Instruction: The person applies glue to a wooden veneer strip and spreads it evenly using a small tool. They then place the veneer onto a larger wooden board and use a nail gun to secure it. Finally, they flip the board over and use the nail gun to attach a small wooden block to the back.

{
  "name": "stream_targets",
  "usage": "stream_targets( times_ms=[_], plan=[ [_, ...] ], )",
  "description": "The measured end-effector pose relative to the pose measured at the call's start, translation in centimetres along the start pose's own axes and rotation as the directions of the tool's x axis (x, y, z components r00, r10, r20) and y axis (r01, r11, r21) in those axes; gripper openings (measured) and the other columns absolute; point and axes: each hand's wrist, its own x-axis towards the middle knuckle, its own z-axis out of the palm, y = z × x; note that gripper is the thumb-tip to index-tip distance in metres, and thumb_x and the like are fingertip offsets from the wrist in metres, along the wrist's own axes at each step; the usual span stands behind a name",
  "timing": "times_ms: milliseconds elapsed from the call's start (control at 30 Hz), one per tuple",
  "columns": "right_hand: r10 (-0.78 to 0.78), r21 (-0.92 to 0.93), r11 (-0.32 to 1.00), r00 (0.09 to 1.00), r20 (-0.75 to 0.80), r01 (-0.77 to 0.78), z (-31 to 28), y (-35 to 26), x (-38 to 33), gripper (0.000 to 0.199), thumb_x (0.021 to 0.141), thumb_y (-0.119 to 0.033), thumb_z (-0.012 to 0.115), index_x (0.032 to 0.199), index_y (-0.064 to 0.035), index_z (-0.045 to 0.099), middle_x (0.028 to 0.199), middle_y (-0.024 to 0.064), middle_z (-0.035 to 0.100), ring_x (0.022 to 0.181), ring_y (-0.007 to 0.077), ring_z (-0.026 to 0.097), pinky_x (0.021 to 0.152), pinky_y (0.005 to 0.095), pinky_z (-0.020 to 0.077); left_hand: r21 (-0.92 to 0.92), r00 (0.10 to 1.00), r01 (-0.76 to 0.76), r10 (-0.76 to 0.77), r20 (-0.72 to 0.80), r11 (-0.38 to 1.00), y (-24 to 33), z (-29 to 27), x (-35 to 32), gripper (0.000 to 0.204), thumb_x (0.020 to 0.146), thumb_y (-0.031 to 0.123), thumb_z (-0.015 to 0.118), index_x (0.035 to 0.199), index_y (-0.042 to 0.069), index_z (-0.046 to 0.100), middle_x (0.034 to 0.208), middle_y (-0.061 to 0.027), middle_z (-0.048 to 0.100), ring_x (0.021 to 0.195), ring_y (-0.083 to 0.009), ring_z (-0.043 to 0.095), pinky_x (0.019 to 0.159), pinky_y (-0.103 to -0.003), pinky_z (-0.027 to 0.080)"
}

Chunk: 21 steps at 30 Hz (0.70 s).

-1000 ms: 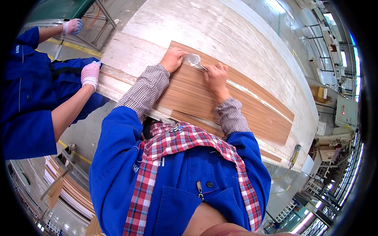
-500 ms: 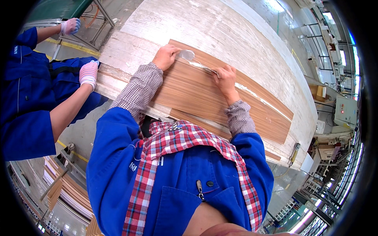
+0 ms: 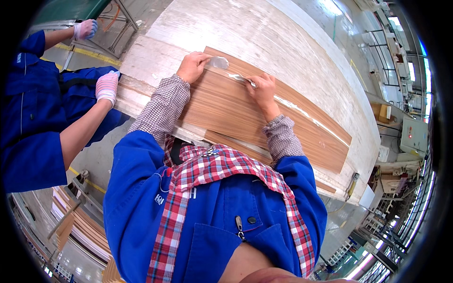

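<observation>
A long wood-grain panel (image 3: 226,106) lies across the worktable before me, with a streak of white paste (image 3: 309,114) running along it. Near the panel's far left corner, my left hand (image 3: 191,67) pinches a thin grey plate (image 3: 217,62) that carries some whitish paste at its edge. My right hand (image 3: 263,89) is closed around a slim spatula-like tool (image 3: 246,79), its tip smeared with white and close to the plate. Most of the tool's handle is hidden by my fingers.
The pale, stained worktable (image 3: 226,28) stretches away. Narrow wood strips (image 3: 236,145) lie along its near edge, and a metal hand tool (image 3: 352,184) rests at the right. A co-worker's gloved hand (image 3: 107,87) is at the left. Stacked boards (image 3: 78,221) stand lower left.
My right hand has shifted left with the tool, nearer the plate. My left hand and the plate have moved slightly left.
</observation>
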Motion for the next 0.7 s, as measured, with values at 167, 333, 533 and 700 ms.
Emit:
stream_targets(
  times_ms=[167,333,533,700],
  plan=[
    [-0.019,0.029,0.999,0.998,0.055,0.018,1.1,-0.7,1.1,0.007,0.068,-0.016,0.071,0.075,-0.0150,0.068,0.066,-0.0004,0.064,0.065,0.0169,0.052,0.066,0.0310,0.0354,0.002,0.999,0.030,-0.030,-0.022,1.000,-0.6,-0.5,-0.2,0.017,0.081,0.006,0.060,0.097,0.003,0.066,0.084,-0.0138,0.064,0.076,-0.0266,0.060,0.069,-0.032,0.048],
    [-0.064,0.035,0.997,0.997,0.050,0.062,2.2,-1.8,2.3,0.008,0.066,-0.015,0.070,0.073,-0.0169,0.066,0.058,-0.0005,0.057,0.065,0.0178,0.052,0.068,0.0326,0.0371,0.010,0.998,0.021,-0.020,-0.062,1.000,-1.1,-0.8,-0.5,0.018,0.081,0.005,0.060,0.098,0.002,0.066,0.083,-0.0137,0.064,0.074,-0.0245,0.061,0.065,-0.030,0.047],
    [-0.094,0.074,0.993,0.994,0.054,0.090,3.0,-3.0,3.5,0.012,0.064,-0.014,0.071,0.074,-0.0168,0.066,0.060,-0.0002,0.058,0.067,0.0177,0.052,0.069,0.0326,0.0368,-0.029,0.994,0.095,-0.096,-0.044,0.995,-1.0,-1.5,-0.6,0.018,0.081,0.009,0.059,0.097,0.002,0.066,0.086,-0.0158,0.064,0.080,-0.0305,0.060,0.073,-0.035,0.048],
    [-0.107,0.098,0.990,0.993,0.045,0.102,3.7,-3.7,4.1,0.014,0.062,-0.013,0.072,0.075,-0.0156,0.066,0.063,0.0001,0.060,0.067,0.0176,0.053,0.069,0.0326,0.0370,-0.022,0.994,0.078,-0.079,-0.072,0.997,-1.7,-1.6,-0.7,0.018,0.081,0.009,0.059,0.095,0.002,0.066,0.086,-0.0156,0.063,0.079,-0.0303,0.060,0.072,-0.035,0.049]
  ],
)
